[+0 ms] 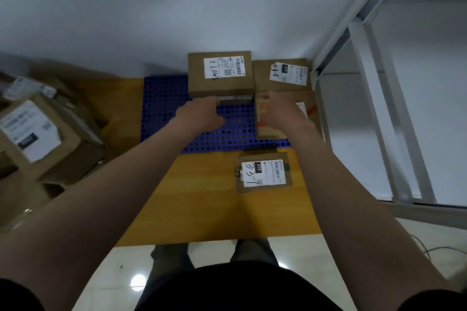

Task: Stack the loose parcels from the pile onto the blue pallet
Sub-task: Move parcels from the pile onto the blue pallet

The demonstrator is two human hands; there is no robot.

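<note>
With left hand [202, 113] flat-fingered against the labelled box [221, 70] just beyond, right hand [279, 112] on the red-marked parcel [267, 131] beneath, grip unclear, nudge both flush.

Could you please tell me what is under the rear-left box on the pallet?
Under the rear-left box only a pale strip shows at its front edge, by the left hand; what it belongs to is covered.

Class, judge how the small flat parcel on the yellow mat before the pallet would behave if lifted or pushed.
The small flat parcel looks thin, probably light. Its cardboard likely keeps it stiff. Lying flat on the yellow mat, it should slide, not tip.
</note>
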